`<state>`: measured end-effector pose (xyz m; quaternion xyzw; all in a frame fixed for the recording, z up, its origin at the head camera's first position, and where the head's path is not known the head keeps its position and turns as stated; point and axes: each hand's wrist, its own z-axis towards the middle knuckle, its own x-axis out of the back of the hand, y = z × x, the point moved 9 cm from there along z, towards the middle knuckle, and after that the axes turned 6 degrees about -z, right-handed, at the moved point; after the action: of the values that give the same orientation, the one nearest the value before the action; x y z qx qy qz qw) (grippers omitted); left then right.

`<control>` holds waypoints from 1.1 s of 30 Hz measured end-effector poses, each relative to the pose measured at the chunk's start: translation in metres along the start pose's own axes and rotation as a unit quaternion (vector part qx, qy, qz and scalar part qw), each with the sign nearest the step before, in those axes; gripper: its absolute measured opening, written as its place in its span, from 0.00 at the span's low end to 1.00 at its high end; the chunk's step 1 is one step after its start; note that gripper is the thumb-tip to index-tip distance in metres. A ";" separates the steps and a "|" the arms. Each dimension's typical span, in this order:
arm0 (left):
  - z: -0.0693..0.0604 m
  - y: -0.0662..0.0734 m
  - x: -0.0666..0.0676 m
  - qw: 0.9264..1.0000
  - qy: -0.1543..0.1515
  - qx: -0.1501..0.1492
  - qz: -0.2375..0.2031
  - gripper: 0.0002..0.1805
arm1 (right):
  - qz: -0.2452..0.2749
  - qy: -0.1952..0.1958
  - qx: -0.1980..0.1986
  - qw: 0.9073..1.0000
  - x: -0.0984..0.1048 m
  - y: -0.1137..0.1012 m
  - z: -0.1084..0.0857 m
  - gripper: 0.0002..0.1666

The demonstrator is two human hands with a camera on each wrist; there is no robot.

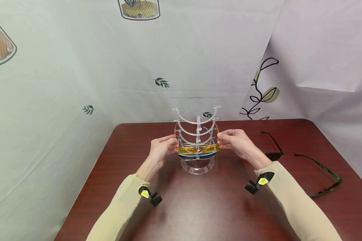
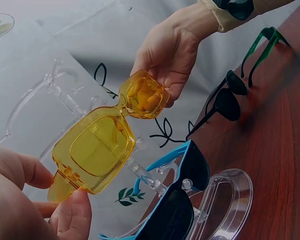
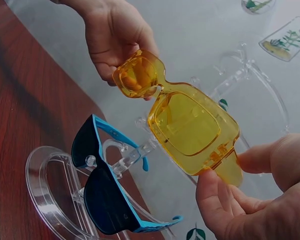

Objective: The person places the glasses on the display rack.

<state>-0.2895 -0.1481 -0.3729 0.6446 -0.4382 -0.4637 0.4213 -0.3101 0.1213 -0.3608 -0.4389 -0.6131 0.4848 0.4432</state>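
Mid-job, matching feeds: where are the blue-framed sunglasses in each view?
Head: blue-framed sunglasses below centre, low on the clear display stand.
Left wrist: bottom, right of centre.
Right wrist: lower left.
Shared landmark: yellow-tinted glasses, just above them (head), up-left (left wrist), up-right (right wrist).

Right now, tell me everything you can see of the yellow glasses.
The yellow glasses look like glossy, see-through plastic: a chunky frame, two squarish yellow-tinted lenses, and temples unfolded, reaching back on either side of the clear stand. Their front is roughly level, just above the blue-framed sunglasses. The left grip pinches one hinge end, the right grip the other. Whether they touch the stand is unclear.
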 end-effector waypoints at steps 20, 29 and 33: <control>0.011 -0.004 0.001 1.000 0.014 -0.004 0.019 0.15 | -0.001 0.010 -0.012 1.000 0.001 0.010 0.014 0.22; 0.015 -0.005 0.001 1.000 0.015 -0.011 0.005 0.15 | 0.001 0.016 -0.020 1.000 0.000 0.012 0.017 0.23; 0.016 -0.006 0.001 1.000 0.016 -0.014 0.002 0.15 | -0.001 0.019 -0.024 1.000 0.001 0.014 0.018 0.24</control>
<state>-0.3039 -0.1493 -0.3820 0.6447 -0.4261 -0.4589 0.4384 -0.3264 0.1200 -0.3766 -0.4576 -0.6166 0.4613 0.4445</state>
